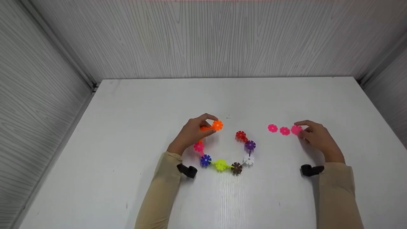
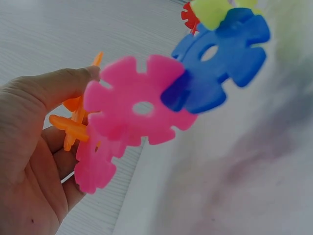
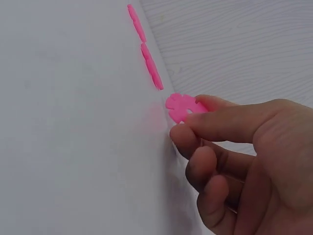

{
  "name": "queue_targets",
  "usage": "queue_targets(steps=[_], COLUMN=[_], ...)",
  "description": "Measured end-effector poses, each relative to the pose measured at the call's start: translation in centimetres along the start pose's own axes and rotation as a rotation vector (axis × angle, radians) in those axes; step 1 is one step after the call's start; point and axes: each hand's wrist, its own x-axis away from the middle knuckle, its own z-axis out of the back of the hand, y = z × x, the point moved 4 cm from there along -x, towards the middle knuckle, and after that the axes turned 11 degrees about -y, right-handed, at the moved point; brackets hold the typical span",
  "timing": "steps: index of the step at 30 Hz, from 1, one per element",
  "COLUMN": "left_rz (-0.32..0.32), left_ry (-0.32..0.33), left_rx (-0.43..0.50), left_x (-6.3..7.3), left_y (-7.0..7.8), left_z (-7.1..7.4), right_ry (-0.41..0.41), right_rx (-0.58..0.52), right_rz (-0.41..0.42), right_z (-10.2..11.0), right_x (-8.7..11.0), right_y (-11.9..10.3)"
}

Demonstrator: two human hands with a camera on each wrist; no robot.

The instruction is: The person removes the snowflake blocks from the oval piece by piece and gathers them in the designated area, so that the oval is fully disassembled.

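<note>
My left hand (image 1: pixel 191 133) pinches an orange notched plastic disc (image 1: pixel 217 125) at one end of a curved chain of interlocking discs. From there the chain bends through pink (image 2: pixel 134 90), blue (image 1: pixel 206 160), yellow-green (image 1: pixel 221 165), brown (image 1: pixel 236 168), white (image 1: pixel 249 159) and purple discs (image 1: pixel 250 145) to a red disc (image 1: pixel 240 135) at its other end. Between thumb and fingers, my right hand (image 1: pixel 319 140) holds a separate pink disc (image 3: pixel 181 106) just above the table. Two loose pink discs, the nearer one (image 1: pixel 285 130) and the farther one (image 1: pixel 272 128), lie in a row beside it.
Everything lies on a white table (image 1: pixel 143 108). Pale wood-grain panels stand behind (image 1: pixel 203 38) and along both sides. A black wrist camera (image 1: pixel 188 171) sits at the left cuff, with another (image 1: pixel 311 170) at the right.
</note>
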Motion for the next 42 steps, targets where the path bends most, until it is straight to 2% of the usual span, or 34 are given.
queue_targets(steps=[5,12,20,27,30,37,42], left_rz=[0.002,0.010,0.026,0.014,-0.003,0.002,-0.035], left_ry=[-0.003,0.039,0.024,0.000,-0.014,-0.033,-0.038], left_rx=[0.000,0.009,0.011,-0.006,-0.020,-0.044,-0.041], left_x=[0.0,0.0,0.1,0.1,0.1,0.2,0.1], left_y=[0.0,0.1,0.4,0.1,0.1,0.0,0.1], left_z=[-0.2,-0.1,-0.2,-0.7,-0.9,-1.3,-1.5], right_ry=[-0.015,-0.008,0.051,0.081,0.068,0.012,-0.025], right_rx=[0.027,0.093,0.079,0.040,0.013,-0.026,-0.023], right_rz=[-0.029,-0.070,-0.042,0.038,0.071,0.158,0.228], right_z=[-0.3,-0.2,-0.2,-0.8,-1.4,-3.5,-5.1], right_x=[0.2,0.3,0.1,-0.4,-0.8,-1.4,-1.6], right_y=[0.0,-0.2,-1.2,-3.2,-4.4,-7.1,-9.0])
